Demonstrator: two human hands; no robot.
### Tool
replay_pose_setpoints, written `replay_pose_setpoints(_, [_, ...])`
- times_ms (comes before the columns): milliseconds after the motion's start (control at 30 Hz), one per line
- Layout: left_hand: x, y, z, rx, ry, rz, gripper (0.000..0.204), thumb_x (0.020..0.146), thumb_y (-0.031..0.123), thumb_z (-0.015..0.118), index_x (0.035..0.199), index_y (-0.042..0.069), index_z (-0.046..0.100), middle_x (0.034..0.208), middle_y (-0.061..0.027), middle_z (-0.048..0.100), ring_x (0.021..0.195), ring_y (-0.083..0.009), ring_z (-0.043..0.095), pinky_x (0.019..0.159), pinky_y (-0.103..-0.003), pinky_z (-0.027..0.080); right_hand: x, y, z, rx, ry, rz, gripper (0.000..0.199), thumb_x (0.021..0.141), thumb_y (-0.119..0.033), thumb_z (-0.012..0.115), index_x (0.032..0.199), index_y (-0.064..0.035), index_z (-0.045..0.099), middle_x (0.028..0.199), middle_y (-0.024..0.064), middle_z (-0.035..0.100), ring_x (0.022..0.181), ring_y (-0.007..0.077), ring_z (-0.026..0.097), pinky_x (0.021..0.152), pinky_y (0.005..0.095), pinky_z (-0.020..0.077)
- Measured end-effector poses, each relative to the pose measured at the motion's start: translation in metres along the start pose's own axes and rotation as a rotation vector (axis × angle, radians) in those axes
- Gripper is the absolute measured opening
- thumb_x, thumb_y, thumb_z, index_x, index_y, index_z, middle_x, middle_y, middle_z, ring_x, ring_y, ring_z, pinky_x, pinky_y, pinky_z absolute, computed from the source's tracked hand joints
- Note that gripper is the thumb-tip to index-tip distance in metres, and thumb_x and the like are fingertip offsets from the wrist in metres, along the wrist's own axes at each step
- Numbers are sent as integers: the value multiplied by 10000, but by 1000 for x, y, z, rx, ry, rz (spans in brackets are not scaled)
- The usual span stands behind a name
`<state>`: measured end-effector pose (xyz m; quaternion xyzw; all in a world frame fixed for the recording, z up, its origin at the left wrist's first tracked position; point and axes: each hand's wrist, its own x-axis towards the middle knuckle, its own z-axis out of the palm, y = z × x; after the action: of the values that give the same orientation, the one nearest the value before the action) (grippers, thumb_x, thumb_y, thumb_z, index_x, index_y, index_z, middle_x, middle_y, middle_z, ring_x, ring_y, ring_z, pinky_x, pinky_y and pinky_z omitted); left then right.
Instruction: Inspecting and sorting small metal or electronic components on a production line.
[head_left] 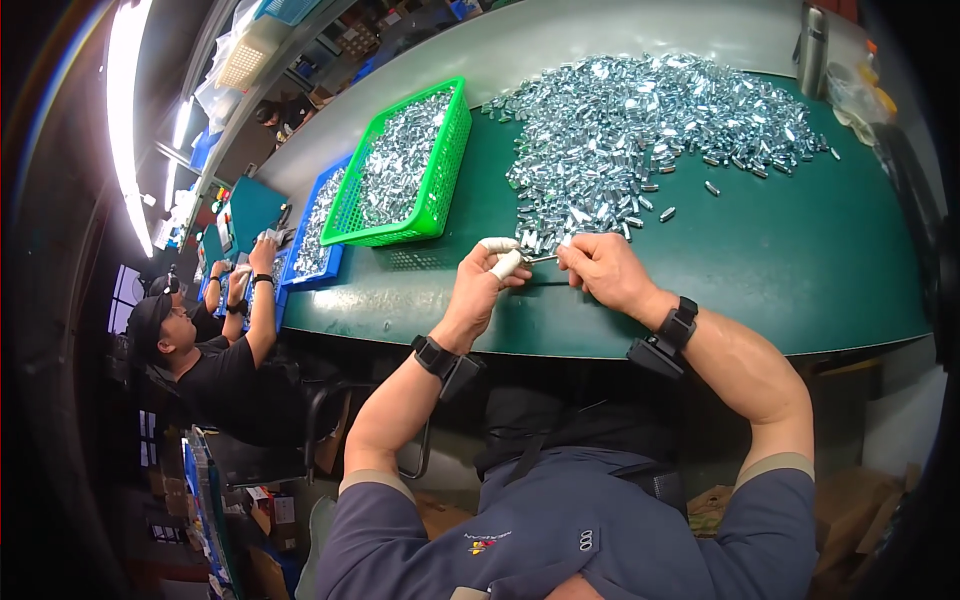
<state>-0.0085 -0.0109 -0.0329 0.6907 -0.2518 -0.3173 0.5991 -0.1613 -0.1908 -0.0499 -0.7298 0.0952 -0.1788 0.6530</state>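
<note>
Close to the table's front edge, my two hands meet in front of the heap of small silver metal parts (590, 140). A thin metal rod (541, 260) spans the gap between my fingertips. My right hand (612, 275) pinches its right end between thumb and fingers. White coverings wrap the thumb and a finger of my left hand (482, 285), which is closed at the rod's other end. Whatever sits between those left fingertips is too small and covered to make out. The nearest loose metal parts lie just beyond my fingers on the green table top (760, 270).
A green plastic basket (455, 165) full of similar parts stands left of the heap, with a blue tray (310, 265) of parts beside it. A steel flask (811, 50) is at the far right. Farther left, a co-worker in black (215, 375) works at the same bench.
</note>
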Motion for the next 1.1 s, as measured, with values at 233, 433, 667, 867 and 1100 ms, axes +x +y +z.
replay_pose_setpoints(233, [-8,-1,11,-134,-28,0,194,1011,101,682,1171,34,596,1041,-123,730,893,-180,720,799,-288,578,1,3,1,95,16,49,416,1047,-322,587,800,-8,705,609,35,656,509,106,580,498,285,459])
replay_pose_setpoints(433, [-8,1,18,-32,-102,64,179,1002,86,694,1147,38,603,1020,-101,736,881,-168,717,799,-288,576,0,5,2,144,-124,178,471,1068,-363,568,792,-5,703,618,31,656,512,97,574,494,269,455])
replay_pose_setpoints(667, [9,49,-39,358,132,451,163,967,72,716,1105,19,645,990,-90,745,870,-152,700,799,-302,557,5,1,-4,222,49,66,492,1076,-381,556,785,-12,703,628,25,649,523,82,557,502,248,448])
replay_pose_setpoints(867, [34,79,-56,1167,376,913,256,918,111,757,1157,50,689,1088,-97,740,944,-229,702,811,-343,547,8,6,-8,265,124,79,488,1077,-384,555,793,-15,700,627,17,637,528,77,544,507,248,443])
replay_pose_setpoints(1100, [15,6,-6,1127,61,562,187,882,112,794,1026,36,702,987,-100,693,860,-240,671,764,-352,539,7,8,-5,212,77,99,476,1074,-377,558,793,-20,701,626,17,638,530,81,548,507,254,444])
